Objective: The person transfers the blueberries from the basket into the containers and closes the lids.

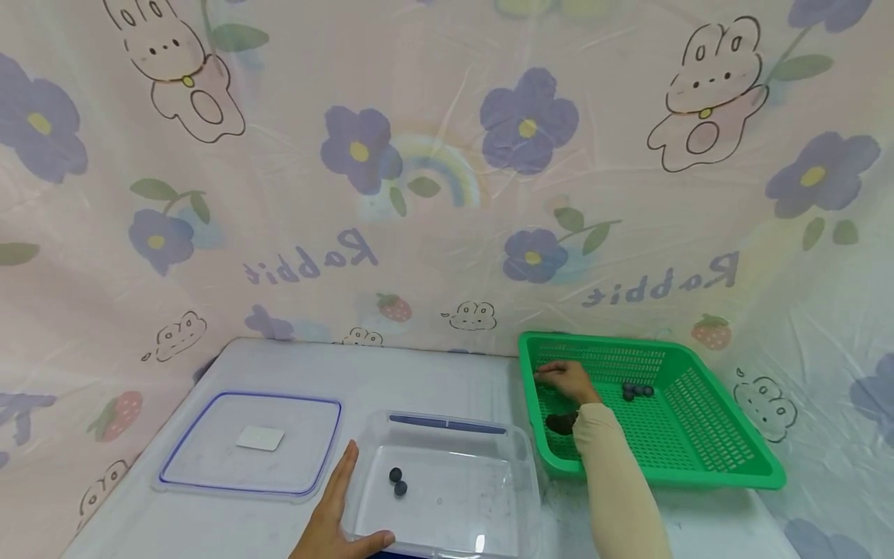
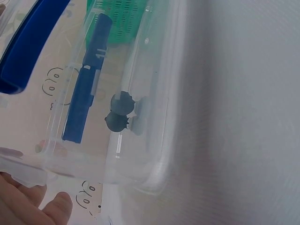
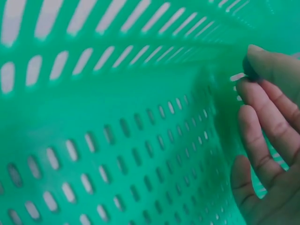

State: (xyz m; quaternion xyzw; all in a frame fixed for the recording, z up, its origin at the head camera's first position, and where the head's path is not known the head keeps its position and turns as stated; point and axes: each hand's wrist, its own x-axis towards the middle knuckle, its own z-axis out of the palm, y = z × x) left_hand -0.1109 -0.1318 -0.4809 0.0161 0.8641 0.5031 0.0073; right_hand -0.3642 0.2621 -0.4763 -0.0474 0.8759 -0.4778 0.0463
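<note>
In the head view my right hand (image 1: pixel 571 380) reaches into the left side of a green plastic basket (image 1: pixel 729 473). Its thumb and index finger pinch a dark blueberry (image 3: pixel 251 70), partly hidden by the fingertips in the right wrist view. A small cluster of blueberries (image 1: pixel 637 390) lies on the basket's floor toward the back. At the near left corner of a clear plastic box (image 1: pixel 482 473), my left hand (image 1: pixel 334 516) rests with straight fingers along the side and the thumb over the front rim. Inside the box are two blueberries (image 2: pixel 119 112), side by side.
Left of the box lies a clear lid (image 1: pixel 209 466) with a blue seal and a white label (image 1: pixel 261 438). Blue latches (image 2: pixel 33 42) stand out from the box. A dark object (image 1: pixel 561 423) is beside my right wrist. A patterned curtain (image 1: pixel 433 233) hangs behind the table.
</note>
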